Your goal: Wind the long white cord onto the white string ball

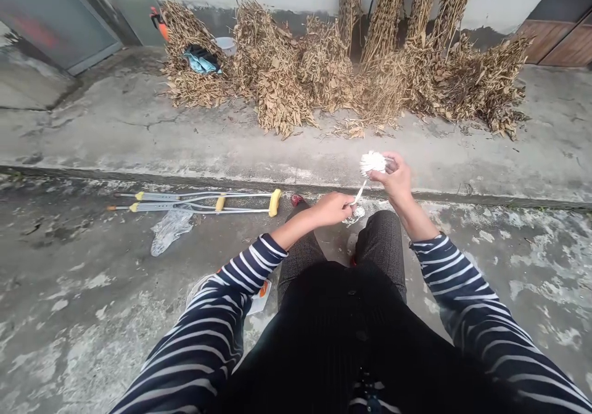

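In front of my knees, my right hand point(395, 176) grips a white bundle of looped yarn or cord point(372, 163), fingers and thumb closed on its right side. A white strand point(360, 193) runs down from the bundle to my left hand point(333, 208), which pinches it between thumb and fingers. Beneath my left hand, a small white clump of the same-looking material point(357, 213) shows between my legs; whether it hangs or rests on something I cannot tell.
A pair of crutches point(198, 203) with yellow pads lies on the ground to the left, beside a clear plastic bag point(171, 230). A low concrete step point(222, 149) runs across ahead. Dried plant bundles point(277, 68) lean along the wall, with a blue and black cloth point(202, 60) on one.
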Motion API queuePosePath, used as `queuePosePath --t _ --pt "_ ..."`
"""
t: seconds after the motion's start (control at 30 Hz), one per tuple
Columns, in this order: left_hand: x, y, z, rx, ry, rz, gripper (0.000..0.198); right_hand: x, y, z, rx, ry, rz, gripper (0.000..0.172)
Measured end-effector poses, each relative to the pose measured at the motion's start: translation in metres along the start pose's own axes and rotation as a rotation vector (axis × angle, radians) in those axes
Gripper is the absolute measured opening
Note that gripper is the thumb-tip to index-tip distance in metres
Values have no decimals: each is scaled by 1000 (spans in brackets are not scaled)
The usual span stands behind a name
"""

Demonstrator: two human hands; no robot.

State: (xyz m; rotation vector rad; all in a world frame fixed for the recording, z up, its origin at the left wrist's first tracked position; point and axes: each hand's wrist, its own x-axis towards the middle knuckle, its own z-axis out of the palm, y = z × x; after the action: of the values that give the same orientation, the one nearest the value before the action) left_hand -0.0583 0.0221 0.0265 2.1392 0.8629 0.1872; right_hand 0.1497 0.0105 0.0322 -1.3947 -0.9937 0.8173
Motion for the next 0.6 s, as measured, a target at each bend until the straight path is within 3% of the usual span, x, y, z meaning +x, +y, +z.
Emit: queuePosePath --t 0.1,0.27,0.37,0.47,0.6 --pt "2 17 -20 33 36 -1 23 -8 10 2 -248 -56 -131 58" --pt "12 34 -61 365 177 67 23 -19 19 -2 -453 -186 -274 51" --pt "21 34 -73 346 198 110 19 -22 20 -5 -641 -295 -236 51" --pt "34 28 -81 96 41 77 16 -22 18 -7 -668 -426 -59 54" --pt "55 18 -87 -191 -208 -91 9 -20 5 -12 -636 -636 49 49"
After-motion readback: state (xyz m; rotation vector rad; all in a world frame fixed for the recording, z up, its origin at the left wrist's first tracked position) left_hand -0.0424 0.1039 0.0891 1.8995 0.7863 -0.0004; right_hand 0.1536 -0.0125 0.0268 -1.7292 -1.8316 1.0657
